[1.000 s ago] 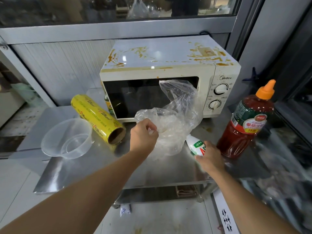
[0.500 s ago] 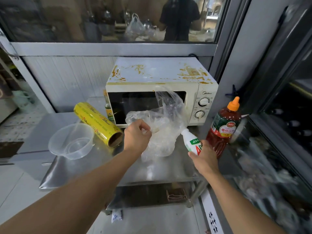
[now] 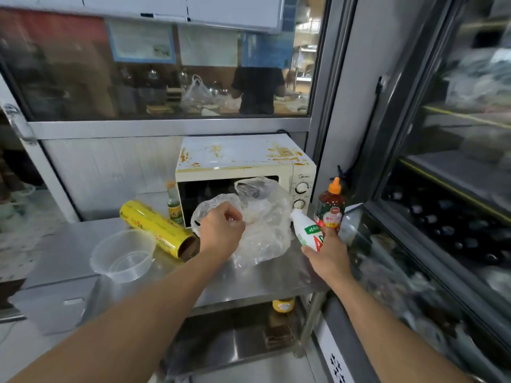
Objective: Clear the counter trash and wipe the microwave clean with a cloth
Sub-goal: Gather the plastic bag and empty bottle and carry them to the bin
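1. Left hand pinches the clear plastic bag, held up before the microwave.
2. Right hand grips a white bottle, green label, red letter "A" legible.
3. Microwave on the steel counter: marked "Midea", top stained orange.
4. Yellow wrap roll: "SUN".
5. Red sauce bottle: label unreadable.
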A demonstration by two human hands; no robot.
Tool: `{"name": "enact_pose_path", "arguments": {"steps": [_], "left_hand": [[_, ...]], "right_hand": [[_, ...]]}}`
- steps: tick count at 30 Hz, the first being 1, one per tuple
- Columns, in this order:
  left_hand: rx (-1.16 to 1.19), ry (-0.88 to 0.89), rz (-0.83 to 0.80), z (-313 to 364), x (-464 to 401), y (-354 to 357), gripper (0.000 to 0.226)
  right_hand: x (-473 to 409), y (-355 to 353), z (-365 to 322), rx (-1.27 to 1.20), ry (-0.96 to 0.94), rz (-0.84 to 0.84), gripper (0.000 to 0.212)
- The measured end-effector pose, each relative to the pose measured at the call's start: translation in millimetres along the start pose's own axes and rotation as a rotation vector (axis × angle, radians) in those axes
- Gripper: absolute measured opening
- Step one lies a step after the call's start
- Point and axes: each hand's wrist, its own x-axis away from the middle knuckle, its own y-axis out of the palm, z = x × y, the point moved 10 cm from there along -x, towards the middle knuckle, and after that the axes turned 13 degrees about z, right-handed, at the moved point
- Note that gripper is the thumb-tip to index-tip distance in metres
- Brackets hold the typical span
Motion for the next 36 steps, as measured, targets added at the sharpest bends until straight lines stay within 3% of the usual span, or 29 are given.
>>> {"name": "enact_pose_path", "arguments": {"steps": [11,18,36], "left_hand": [[0.06,0.101,-0.104,3.3,43.1,-65.9,0.018],[0.138,0.124,-0.247,6.5,87.2,-64.2,0.017],[0.387,0.391,-0.677,145.5,309.6,-11.1,0.024]], "right_hand": [[98.0,-65.5,-3.2,0.087,0.056,0.141,0.056],[164.2,-118.8,6.1,0.086,0.097,0.234,0.05],[308.6,-320.0,110.5,0.202,0.307,0.507,0.054]]}}
